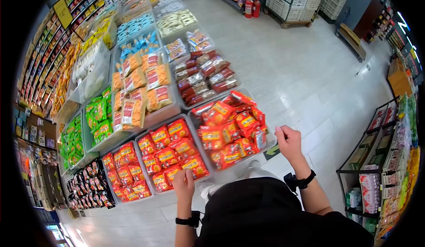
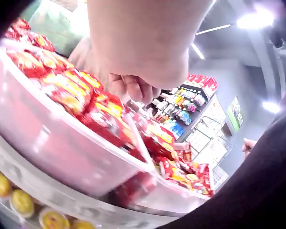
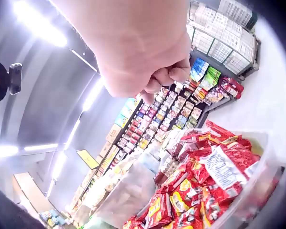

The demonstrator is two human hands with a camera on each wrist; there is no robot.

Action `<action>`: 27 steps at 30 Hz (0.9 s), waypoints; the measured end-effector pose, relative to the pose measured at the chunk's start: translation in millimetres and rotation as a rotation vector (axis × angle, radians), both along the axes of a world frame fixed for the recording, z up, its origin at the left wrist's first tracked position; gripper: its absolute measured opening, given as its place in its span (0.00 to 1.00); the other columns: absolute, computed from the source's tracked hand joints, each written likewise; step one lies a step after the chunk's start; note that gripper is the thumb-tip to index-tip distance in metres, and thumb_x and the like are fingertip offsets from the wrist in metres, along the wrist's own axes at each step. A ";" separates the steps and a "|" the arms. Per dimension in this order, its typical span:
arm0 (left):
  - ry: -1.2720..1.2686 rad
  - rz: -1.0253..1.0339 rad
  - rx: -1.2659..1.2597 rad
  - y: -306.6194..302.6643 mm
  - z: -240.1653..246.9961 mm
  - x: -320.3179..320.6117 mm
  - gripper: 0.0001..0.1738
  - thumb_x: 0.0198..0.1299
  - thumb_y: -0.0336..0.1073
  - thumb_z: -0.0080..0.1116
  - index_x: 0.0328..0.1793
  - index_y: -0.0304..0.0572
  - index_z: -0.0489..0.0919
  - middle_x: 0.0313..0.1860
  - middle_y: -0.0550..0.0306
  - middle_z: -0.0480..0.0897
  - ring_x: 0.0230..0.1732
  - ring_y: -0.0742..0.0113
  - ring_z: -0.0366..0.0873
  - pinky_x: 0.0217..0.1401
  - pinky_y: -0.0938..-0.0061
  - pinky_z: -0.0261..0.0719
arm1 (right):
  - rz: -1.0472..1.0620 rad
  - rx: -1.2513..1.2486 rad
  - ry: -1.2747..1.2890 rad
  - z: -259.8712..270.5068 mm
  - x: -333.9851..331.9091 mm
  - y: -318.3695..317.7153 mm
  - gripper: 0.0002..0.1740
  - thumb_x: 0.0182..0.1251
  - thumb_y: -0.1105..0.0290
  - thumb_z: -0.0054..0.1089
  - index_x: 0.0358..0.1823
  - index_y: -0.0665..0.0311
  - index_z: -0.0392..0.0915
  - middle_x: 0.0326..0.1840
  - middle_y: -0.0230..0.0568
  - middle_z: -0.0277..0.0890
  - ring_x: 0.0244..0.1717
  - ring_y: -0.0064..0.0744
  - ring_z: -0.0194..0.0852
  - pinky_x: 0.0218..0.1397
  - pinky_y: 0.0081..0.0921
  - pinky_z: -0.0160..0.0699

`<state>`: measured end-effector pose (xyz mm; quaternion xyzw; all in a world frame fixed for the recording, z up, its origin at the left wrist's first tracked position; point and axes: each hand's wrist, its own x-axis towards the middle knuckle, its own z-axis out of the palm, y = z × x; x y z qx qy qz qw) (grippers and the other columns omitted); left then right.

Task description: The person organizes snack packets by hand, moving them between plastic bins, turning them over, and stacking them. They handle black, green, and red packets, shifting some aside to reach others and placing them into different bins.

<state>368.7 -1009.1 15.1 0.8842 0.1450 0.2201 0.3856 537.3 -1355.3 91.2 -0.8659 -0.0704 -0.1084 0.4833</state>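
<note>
My left hand (image 1: 183, 186) hovers over the near edge of a bin of red snack packets (image 1: 167, 151), its fingers loosely curled with nothing in them. In the left wrist view those curled fingers (image 2: 133, 88) overlap the red packets (image 2: 105, 112) in their clear bin. My right hand (image 1: 288, 143) hangs beside the right edge of another bin, which has red packets (image 1: 230, 129) heaped in it. It holds nothing, and its fingers (image 3: 164, 78) are bent in towards the palm in the right wrist view. White-backed packets (image 3: 222, 167) lie among the red ones there.
Further bins hold orange-brown snack bags (image 1: 144, 78), green packets (image 1: 99, 118), black packets (image 1: 90, 185) and dark red packs (image 1: 206, 76). A stocked rack (image 1: 372, 171) stands on the right. Fire extinguishers (image 1: 252, 8) and a cart of white crates (image 1: 294, 1) are at the back.
</note>
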 end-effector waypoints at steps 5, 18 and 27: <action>0.027 -0.096 0.055 -85.1 -3.8 10.6 0.04 0.63 0.29 0.63 0.36 0.37 0.82 0.29 0.49 0.81 0.30 0.52 0.79 0.34 0.64 0.75 | 0.198 -0.041 0.134 -30.0 7.5 -47.1 0.09 0.69 0.68 0.63 0.34 0.66 0.78 0.13 0.43 0.68 0.13 0.35 0.65 0.20 0.30 0.64; 0.076 -0.075 0.139 -93.0 19.1 57.8 0.17 0.59 0.31 0.68 0.53 0.37 0.79 0.44 0.47 0.81 0.47 0.50 0.79 0.51 0.61 0.77 | 0.732 -0.710 0.036 -69.6 50.5 -9.7 0.32 0.50 0.75 0.68 0.62 0.59 0.72 0.64 0.51 0.67 0.59 0.53 0.67 0.60 0.44 0.70; 0.267 -0.131 -0.071 -66.4 -8.6 135.2 0.50 0.49 0.40 0.78 0.74 0.30 0.61 0.65 0.35 0.71 0.66 0.42 0.71 0.68 0.59 0.71 | 0.606 -0.497 0.424 -14.4 50.2 -14.7 0.23 0.49 0.63 0.74 0.43 0.60 0.71 0.36 0.45 0.82 0.39 0.52 0.83 0.42 0.43 0.79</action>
